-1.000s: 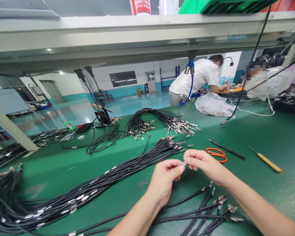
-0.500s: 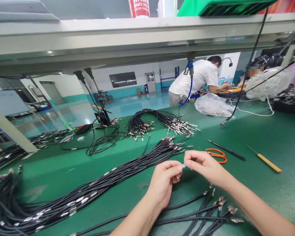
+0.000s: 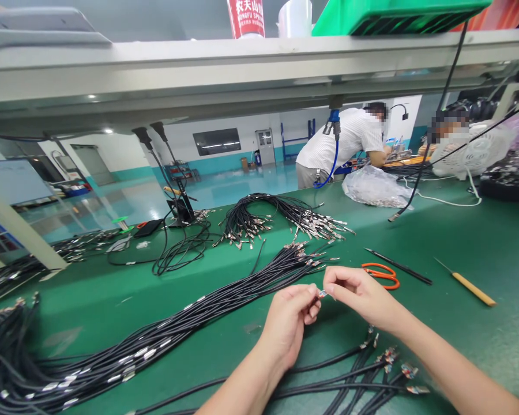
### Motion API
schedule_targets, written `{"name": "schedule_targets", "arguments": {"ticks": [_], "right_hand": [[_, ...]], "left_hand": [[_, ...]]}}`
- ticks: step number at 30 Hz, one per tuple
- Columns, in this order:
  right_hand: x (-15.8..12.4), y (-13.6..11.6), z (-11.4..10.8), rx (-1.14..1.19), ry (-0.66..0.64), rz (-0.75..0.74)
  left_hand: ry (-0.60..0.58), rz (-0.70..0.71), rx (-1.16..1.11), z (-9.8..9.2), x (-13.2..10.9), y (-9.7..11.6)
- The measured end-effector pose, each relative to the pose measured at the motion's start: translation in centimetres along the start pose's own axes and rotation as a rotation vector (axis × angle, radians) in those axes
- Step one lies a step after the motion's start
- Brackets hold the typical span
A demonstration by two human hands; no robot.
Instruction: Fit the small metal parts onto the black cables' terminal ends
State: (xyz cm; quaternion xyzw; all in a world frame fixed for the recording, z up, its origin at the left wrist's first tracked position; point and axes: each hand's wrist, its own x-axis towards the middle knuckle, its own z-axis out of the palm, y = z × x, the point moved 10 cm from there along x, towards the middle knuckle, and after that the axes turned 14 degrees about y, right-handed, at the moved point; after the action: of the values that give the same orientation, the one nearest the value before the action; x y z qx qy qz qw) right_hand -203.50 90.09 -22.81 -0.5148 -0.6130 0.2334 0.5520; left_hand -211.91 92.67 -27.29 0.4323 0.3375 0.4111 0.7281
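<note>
Fingertips (image 3: 315,291) of both hands come together over a tiny metal terminal (image 3: 323,293), the only thing held up off the tabletop (image 3: 480,248). The right hand (image 3: 361,297) is narrowly closed, its thumb and forefinger seeming to pinch the terminal, though the piece is too small to make out in detail. The left hand (image 3: 288,328) is curled just as narrowly, its tips touching the terminal or just beside it; I cannot tell which. The work in hand looks like close finger handling of this one small part, with no tool in either hand. Below the hands, short black cables (image 3: 363,374) end in metal terminals, and a long bundle of black cables (image 3: 155,343) sweeps off to the left. Right of the hands lie orange scissors (image 3: 383,275), a slim black tool (image 3: 398,266) and a yellow-handled awl (image 3: 473,291). Farther off are another cable bundle (image 3: 281,216) and a plastic bag (image 3: 374,187), with a co-worker in a white shirt (image 3: 346,135) bent over beyond them.
</note>
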Motion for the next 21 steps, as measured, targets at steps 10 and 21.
{"name": "schedule_targets", "arguments": {"ticks": [10, 21], "right_hand": [[0.4, 0.6, -0.3, -0.036, 0.021, 0.025], [-0.3, 8.5, -1.7, -0.398, -0.264, 0.205]], "left_hand": [[-0.016, -0.004, 0.01, -0.3, 0.2, -0.3], [-0.231, 0.304, 1.062, 0.7, -1.3, -2.6]]}}
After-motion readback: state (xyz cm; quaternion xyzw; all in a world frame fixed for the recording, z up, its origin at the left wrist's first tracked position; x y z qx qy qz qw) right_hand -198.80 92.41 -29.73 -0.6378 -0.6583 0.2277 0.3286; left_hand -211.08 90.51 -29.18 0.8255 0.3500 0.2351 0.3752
